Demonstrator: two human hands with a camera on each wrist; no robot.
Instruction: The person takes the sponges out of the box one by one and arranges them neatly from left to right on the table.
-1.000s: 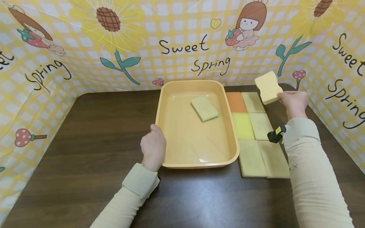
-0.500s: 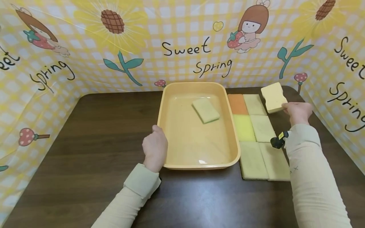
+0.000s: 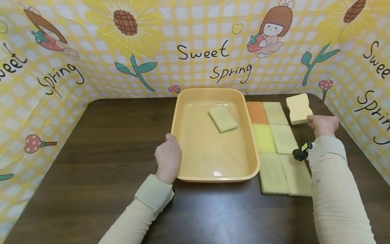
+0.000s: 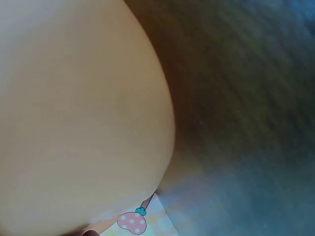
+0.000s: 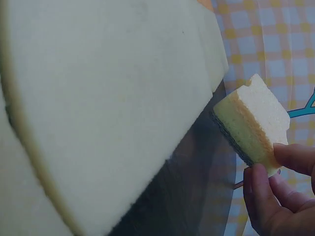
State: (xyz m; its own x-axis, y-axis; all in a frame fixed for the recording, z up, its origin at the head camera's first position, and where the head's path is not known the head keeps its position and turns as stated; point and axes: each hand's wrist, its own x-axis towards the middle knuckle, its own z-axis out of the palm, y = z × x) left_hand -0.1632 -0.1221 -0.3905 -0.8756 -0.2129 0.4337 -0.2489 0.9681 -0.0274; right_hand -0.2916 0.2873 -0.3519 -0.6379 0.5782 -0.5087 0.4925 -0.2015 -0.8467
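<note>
At the back right in the head view, my right hand [image 3: 325, 126] pinches a pale yellow sponge [image 3: 299, 108] with notched sides by its near right corner. The right wrist view shows thumb and fingertips on this sponge [image 5: 246, 123], which has a dark layer along one face. A yellow plastic basin [image 3: 213, 179] stands mid-table, with a thinner sponge [image 3: 222, 119] lying in it, green along its underside. My left hand [image 3: 168, 159] grips the basin's left rim; its fingertips are hidden. In the left wrist view a blurred part of the left hand [image 4: 83, 113] fills much of the frame.
Right of the basin lie several flat sponges in two columns, among them an orange one [image 3: 257, 112], a bright yellow one [image 3: 264, 138] and pale ones [image 3: 273, 174]. A patterned cloth [image 3: 198, 30] walls the back and sides of the dark wooden table [image 3: 100, 145].
My right hand has lowered the notched sponge toward the table at the back right corner and moved slightly right. The left hand stays on the basin's rim. The head view has shifted a little.
</note>
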